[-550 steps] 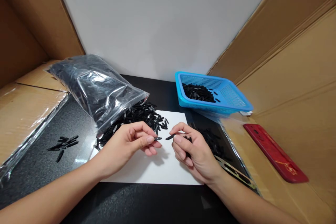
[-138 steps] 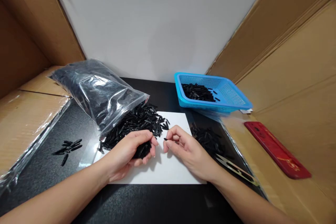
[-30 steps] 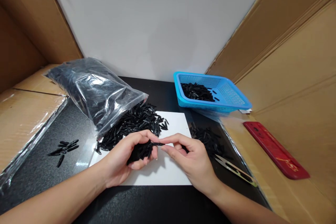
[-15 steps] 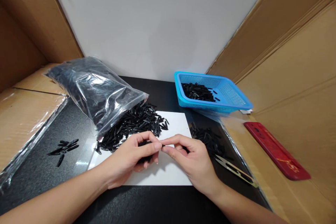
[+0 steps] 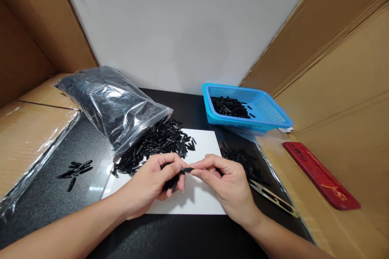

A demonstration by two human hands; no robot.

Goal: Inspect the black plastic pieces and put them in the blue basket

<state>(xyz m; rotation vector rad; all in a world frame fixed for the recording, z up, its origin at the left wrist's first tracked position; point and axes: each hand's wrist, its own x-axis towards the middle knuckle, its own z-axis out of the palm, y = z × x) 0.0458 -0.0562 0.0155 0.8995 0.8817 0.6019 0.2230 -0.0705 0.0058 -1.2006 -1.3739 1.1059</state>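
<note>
Over a white sheet (image 5: 200, 200), my left hand (image 5: 159, 180) is closed around several slim black pieces, with some showing between the palm and fingers. One slim black piece (image 5: 187, 169) stretches between the two hands, its left end pinched by my left thumb and forefinger. My right hand (image 5: 229, 182) pinches the right end of that piece between thumb and forefinger. Behind my left hand a heap of the same black pieces (image 5: 161, 139) covers the back of the sheet. The pieces are pointed and elongated; their exact kind I cannot tell.
A clear plastic bag (image 5: 112, 105) full of dark pieces lies at back left. A blue basket (image 5: 261, 121) at back right holds more. Small scissors-like snips (image 5: 273, 198) and a red phone case (image 5: 322, 176) lie right. Several loose pieces (image 5: 74, 170) rest at left. Cardboard walls flank the table.
The hands have drawn slightly apart, so the black piece between the fingertips shows more. My right hand has shifted a little to the right.
</note>
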